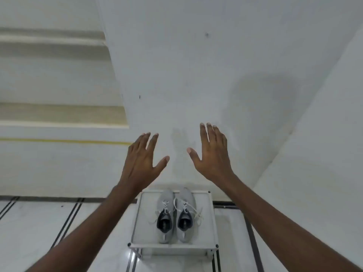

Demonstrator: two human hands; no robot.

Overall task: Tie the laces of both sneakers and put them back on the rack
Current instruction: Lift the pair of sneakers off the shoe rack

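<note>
Two grey sneakers (175, 214) sit side by side on the white rack (137, 222), toes to the wall, white laces loose. The left hand (140, 163) and right hand (213, 154) hover above, fingers spread, holding nothing. No readable branding shows.

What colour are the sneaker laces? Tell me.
White, loose on the grey sneakers; the laces show best in the head view.

I see two grey sneakers (174, 214) | side by side, toes far | white laces (193, 210) loose | atop white rack (172, 247)
</note>
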